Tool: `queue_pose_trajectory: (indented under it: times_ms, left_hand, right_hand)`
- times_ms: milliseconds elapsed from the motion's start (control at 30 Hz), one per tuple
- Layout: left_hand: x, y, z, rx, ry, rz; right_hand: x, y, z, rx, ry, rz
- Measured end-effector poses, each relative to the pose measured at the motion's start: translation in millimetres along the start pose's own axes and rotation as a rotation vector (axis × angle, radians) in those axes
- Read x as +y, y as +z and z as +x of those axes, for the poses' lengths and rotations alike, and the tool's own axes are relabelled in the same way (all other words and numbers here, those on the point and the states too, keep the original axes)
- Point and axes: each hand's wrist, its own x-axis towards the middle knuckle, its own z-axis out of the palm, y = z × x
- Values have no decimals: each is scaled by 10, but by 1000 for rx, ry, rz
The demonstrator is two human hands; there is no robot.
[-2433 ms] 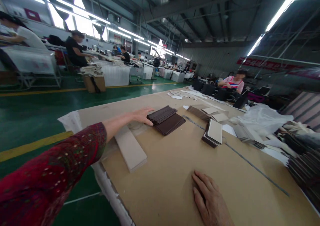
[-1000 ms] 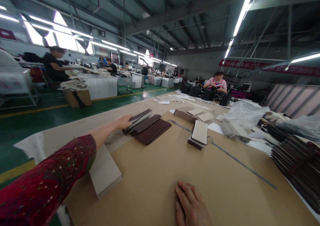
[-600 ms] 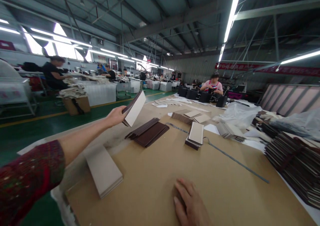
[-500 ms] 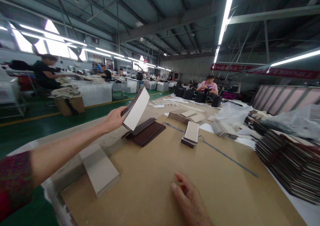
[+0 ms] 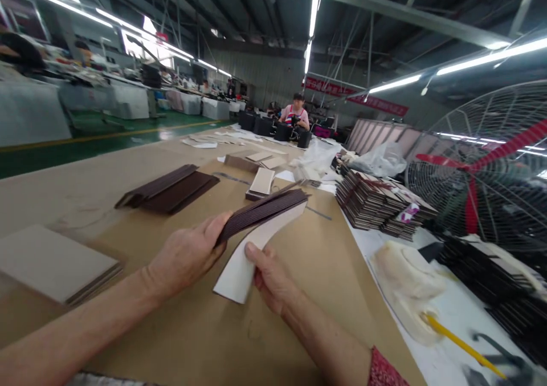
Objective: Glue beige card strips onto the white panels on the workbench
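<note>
My left hand (image 5: 194, 252) is closed round one end of a stack of dark brown strips (image 5: 265, 212), held tilted above the table. Between thumb and fingers, my right hand (image 5: 271, 275) pinches a single strip (image 5: 243, 266) with its off-white side up. This strip bends away from the stack at the near end, while its far end still lies against the others. Left of my hands, more dark brown strips (image 5: 179, 192) rest on the table. A pile of beige boards (image 5: 55, 266) sits at the near left.
Brown board (image 5: 316, 295) covers the tabletop. A small stack of pale strips (image 5: 261, 182) stands beyond my hands. Tall stacks of dark pieces (image 5: 367, 203), a foam block (image 5: 405, 283), a yellow-handled tool (image 5: 465, 349) and a large fan (image 5: 474, 169) are at right. A person (image 5: 294, 112) sits at the far end.
The view has turned right. My left hand has brought its stack in front of me, and my right hand, holding nothing before, now grips one strip and bends it away.
</note>
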Motion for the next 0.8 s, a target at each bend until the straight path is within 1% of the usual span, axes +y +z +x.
queue_pose_trajectory:
  times_ms: [33,100,167,200,233,300,333,367,400,467,533,600,667,700,767,800]
  left_hand:
    - [3,2,-6,2,-86,-13]
    - [-30,-35,-36,-15,-307,-54]
    - [-95,-67,-88,-12,-534,-132]
    - [-128,-59,-119,2,-623,-214]
    - [-151,-28,-151,31,-694,-345]
    - [-152,98,-216,96,-796,-747]
    - [-127,180,-248,112,-839,-961]
    - [-87,264,-281,111,-879,-1140]
    - [-37,341,-313,87,-919,-1269]
    - [67,447,-375,-27,-987,-1397]
    - [145,487,-429,-132,-1045,-1468]
    - [179,488,-471,-216,-1088,-1529]
    - [180,482,-494,-258,-1096,-1541]
    - [176,480,-496,-269,-1084,-1536]
    - [174,478,-484,-248,-1035,-1458]
    - [179,474,-472,-223,-999,-1359]
  right_hand:
    - [-24,-145,-83,30,1,-56]
    - [-144,-536,-231,62,32,-186]
    - [-342,-1019,-335,97,91,-374]
    - [-453,-1267,-363,125,127,-486]
    - [-561,-1499,-372,163,158,-606]
    - [-729,-1870,-325,278,191,-841]
    - [-775,-1992,-274,337,190,-945]
    - [-790,-2067,-208,390,181,-1038]
    - [-770,-2097,-135,429,169,-1119]
    - [-637,-2051,11,456,155,-1247]
    - [-417,-1928,121,439,159,-1335]
    - [-187,-1807,183,429,173,-1391]
    - [-25,-1735,209,445,196,-1410]
    - [17,-1719,216,462,207,-1407]
    - [24,-1708,229,495,228,-1374]
    - [-3,-1697,238,511,229,-1347]
